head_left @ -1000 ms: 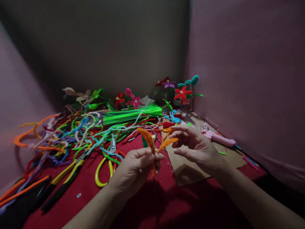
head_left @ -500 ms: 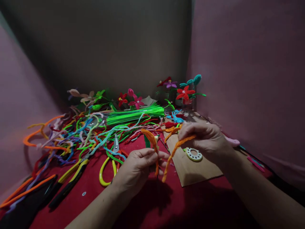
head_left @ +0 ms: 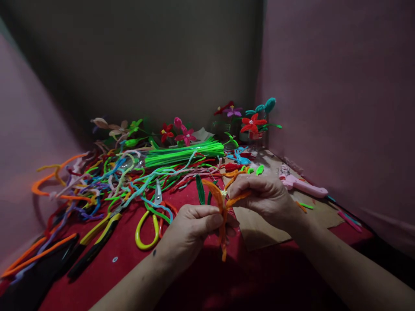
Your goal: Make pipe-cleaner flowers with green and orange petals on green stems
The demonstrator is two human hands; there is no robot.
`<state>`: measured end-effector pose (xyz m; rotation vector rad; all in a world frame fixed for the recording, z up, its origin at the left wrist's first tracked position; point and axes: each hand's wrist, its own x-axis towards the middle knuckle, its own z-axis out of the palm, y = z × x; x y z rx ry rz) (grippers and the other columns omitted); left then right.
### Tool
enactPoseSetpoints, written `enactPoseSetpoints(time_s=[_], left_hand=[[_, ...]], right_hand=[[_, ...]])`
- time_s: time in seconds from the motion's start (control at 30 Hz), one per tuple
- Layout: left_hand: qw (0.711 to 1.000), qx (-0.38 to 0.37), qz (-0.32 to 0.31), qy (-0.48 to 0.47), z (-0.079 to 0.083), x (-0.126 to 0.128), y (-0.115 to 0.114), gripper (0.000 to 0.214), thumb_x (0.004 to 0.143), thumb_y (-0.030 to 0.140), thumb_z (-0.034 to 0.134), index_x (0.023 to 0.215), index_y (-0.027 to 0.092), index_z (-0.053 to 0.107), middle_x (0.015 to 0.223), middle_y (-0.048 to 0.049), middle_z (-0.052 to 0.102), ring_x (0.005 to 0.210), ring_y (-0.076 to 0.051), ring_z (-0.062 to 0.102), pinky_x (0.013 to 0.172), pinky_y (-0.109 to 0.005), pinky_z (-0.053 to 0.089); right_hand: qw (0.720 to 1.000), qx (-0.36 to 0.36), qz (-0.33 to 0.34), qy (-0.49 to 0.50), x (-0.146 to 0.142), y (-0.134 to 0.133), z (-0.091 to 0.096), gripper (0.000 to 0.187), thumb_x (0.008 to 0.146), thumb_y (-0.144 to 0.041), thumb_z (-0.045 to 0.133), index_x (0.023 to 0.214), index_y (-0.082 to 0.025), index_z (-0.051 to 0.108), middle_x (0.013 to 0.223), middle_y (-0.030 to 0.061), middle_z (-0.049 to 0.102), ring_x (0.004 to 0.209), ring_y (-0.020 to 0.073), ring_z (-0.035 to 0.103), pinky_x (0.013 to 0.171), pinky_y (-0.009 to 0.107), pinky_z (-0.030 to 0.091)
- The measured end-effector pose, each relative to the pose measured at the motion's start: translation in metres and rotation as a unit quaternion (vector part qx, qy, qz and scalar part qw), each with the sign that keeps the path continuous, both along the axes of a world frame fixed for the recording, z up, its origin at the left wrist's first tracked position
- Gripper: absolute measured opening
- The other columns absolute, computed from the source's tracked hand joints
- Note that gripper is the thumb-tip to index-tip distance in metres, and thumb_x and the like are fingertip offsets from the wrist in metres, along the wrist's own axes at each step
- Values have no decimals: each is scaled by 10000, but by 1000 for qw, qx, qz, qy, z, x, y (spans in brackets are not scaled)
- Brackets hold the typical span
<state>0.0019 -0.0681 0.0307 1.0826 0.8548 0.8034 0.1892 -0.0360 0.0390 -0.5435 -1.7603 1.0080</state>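
Observation:
My left hand [head_left: 196, 226] pinches the base of a pipe-cleaner flower [head_left: 215, 191], whose orange petal points up beside a pale yellow centre. My right hand [head_left: 267, 196] is closed on a second orange pipe-cleaner petal [head_left: 238, 200], which meets the flower at my left fingertips. Orange ends hang below that pinch. A dark green pipe-cleaner leaf [head_left: 200, 189] stands just behind the flower; whether it is joined to it I cannot tell. My left fingers partly hide the join.
Yellow-handled scissors [head_left: 147, 231] and pliers [head_left: 97, 242] lie on the red cloth to the left. Loose pipe cleaners [head_left: 81, 194] heap behind them, near a green bundle [head_left: 184, 155]. A cardboard sheet [head_left: 259, 229] and a pink tool [head_left: 306, 186] lie at right. Finished flowers [head_left: 253, 124] stand behind.
My right hand has brought its orange petal left and against the flower in my left hand. The two hands are now close together. The white ring-shaped piece on the cardboard is no longer visible.

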Motion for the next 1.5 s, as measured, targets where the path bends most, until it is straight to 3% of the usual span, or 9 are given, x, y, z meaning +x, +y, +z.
enactPoseSetpoints(time_s=[0.2, 0.47, 1.03, 1.33, 1.5], left_hand=[[1000, 21, -6, -4, 0, 0, 0, 216, 738, 286, 625, 794, 105, 730, 751, -112, 697, 695, -177, 597, 662, -261, 428], [1000, 18, -11, -9, 2, 2, 1, 179, 720, 265, 644, 740, 108, 727, 658, -81, 673, 591, -127, 552, 586, -224, 404], [1000, 3, -16, -15, 1, 1, 1, 152, 717, 229, 639, 730, 106, 728, 649, -72, 667, 598, -127, 560, 587, -219, 402], [1000, 2, -9, -8, 0, 2, -1, 130, 691, 199, 642, 713, 107, 731, 661, -69, 677, 584, -120, 559, 572, -219, 403], [999, 15, 15, -37, 0, 1, 0, 176, 701, 271, 668, 752, 114, 730, 687, -71, 688, 640, -134, 594, 629, -217, 427]], right_hand=[[998, 60, -23, -23, -1, -2, 1, 73, 765, -113, 614, 803, -170, 640, 772, 26, 620, 723, 134, 580, 673, 288, 478], [993, 98, -66, -9, -4, -7, -2, 66, 785, -116, 582, 781, -167, 625, 740, 28, 612, 700, 138, 582, 664, 298, 476], [985, 148, -90, 29, -10, -8, -11, 135, 780, -83, 577, 833, -198, 624, 757, 32, 626, 714, 155, 587, 662, 325, 502], [978, 179, -109, 17, -10, -11, -5, 139, 790, -79, 558, 821, -199, 620, 763, 31, 630, 735, 159, 592, 683, 327, 501], [981, 163, -105, 30, -7, -15, -3, 144, 777, -57, 574, 806, -195, 608, 745, 16, 597, 710, 139, 571, 659, 295, 479]])
